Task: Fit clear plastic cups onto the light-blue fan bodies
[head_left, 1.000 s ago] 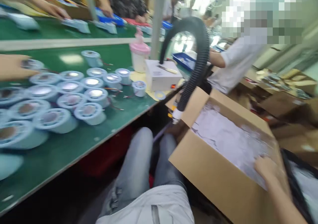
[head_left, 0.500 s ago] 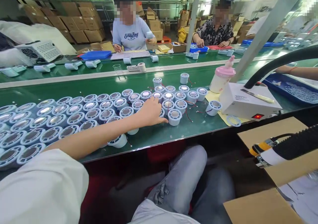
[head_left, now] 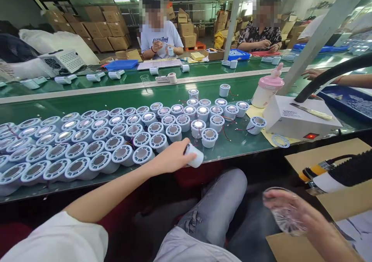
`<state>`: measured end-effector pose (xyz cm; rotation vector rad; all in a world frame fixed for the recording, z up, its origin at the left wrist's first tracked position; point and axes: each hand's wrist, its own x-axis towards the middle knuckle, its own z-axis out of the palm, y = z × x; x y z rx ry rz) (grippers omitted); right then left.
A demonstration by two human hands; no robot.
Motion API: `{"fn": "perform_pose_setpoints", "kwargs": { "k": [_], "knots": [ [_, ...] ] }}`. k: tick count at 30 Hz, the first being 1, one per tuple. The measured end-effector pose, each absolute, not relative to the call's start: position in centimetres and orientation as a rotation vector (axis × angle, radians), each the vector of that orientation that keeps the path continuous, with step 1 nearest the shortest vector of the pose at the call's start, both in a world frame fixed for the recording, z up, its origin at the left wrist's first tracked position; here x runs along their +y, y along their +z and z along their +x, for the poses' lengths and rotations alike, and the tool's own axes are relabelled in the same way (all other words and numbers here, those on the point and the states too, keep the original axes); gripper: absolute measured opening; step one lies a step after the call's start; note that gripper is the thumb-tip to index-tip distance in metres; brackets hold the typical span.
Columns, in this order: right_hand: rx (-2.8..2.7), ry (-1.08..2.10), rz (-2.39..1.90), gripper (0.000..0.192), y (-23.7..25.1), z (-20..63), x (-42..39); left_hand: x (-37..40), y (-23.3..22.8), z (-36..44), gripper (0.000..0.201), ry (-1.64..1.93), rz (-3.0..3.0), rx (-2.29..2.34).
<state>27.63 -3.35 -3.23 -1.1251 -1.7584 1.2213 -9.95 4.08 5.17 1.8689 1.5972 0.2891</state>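
My left hand grips a white round fan housing at the near edge of the green belt. Several more fan housings stand in rows on the belt to the left and behind it, some with red wires. My right hand is low on the right, above my lap, holding a crumpled clear plastic bag. An open cardboard box sits just right of that hand.
A white box-shaped device with a red light and a black corrugated hose stands at the right, beside a pink-capped bottle. Two people work across the belt; another person's arm reaches over a blue tray.
My left hand has picked one housing from the rows and drawn it back to the belt's near edge. My right hand has come up from the box holding a clear bag.
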Motion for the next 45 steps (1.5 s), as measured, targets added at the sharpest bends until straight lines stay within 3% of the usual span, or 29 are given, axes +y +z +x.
{"fn": "perform_pose_setpoints", "kwargs": {
  "k": [4,8,11,13,15,18,23,30,32,34,37,39,45],
  "knots": [
    [-1.870,1.309,-1.076,0.038,-3.4,22.4,-4.1,3.8,4.1,-10.8,0.047,0.354,1.499,1.339],
    [-2.193,0.710,-1.096,0.048,-2.0,17.4,-3.9,1.8,1.9,-9.7,0.052,0.366,1.082,1.143],
    [-2.264,0.231,-1.094,0.047,-1.6,15.3,-3.3,0.2,1.7,-8.3,0.041,0.265,1.089,1.058],
    [-2.303,0.118,-1.134,0.039,-1.5,14.8,-3.0,-0.4,2.4,-7.4,0.031,0.210,1.321,1.033],
    [-2.332,0.243,-1.172,0.025,-1.4,14.9,-2.8,-0.6,3.1,-6.7,0.025,0.260,1.642,1.055],
    [-2.220,0.735,-1.180,0.004,-0.8,15.7,-3.1,-0.8,3.2,-6.1,0.023,0.475,1.877,1.094],
    [-1.832,1.116,-1.210,0.026,0.2,16.6,-3.7,-0.9,0.3,-5.6,0.060,0.716,1.888,0.994],
    [-1.324,1.434,-1.242,0.031,-0.6,17.6,-2.9,-0.9,-0.8,-5.0,0.071,0.585,1.657,0.814],
    [-1.262,1.526,-1.147,0.024,-0.8,18.0,-2.8,-1.1,-0.6,-4.9,0.071,0.569,1.490,0.786],
    [-1.397,1.495,-1.075,0.010,-0.9,18.4,-3.0,-1.3,-0.4,-4.9,0.069,0.597,1.331,0.806],
    [-1.778,1.214,-1.056,0.043,-1.0,18.8,-3.8,-1.4,-0.4,-5.0,0.069,0.613,1.144,0.816],
    [-1.877,1.103,-1.055,0.047,-1.1,19.0,-4.3,-1.5,-0.3,-5.1,0.071,0.576,1.125,0.795],
    [-1.727,1.305,-1.022,0.044,-1.1,19.3,-4.8,-1.5,0.5,-5.3,0.081,0.588,1.404,0.728]
  ]
}}
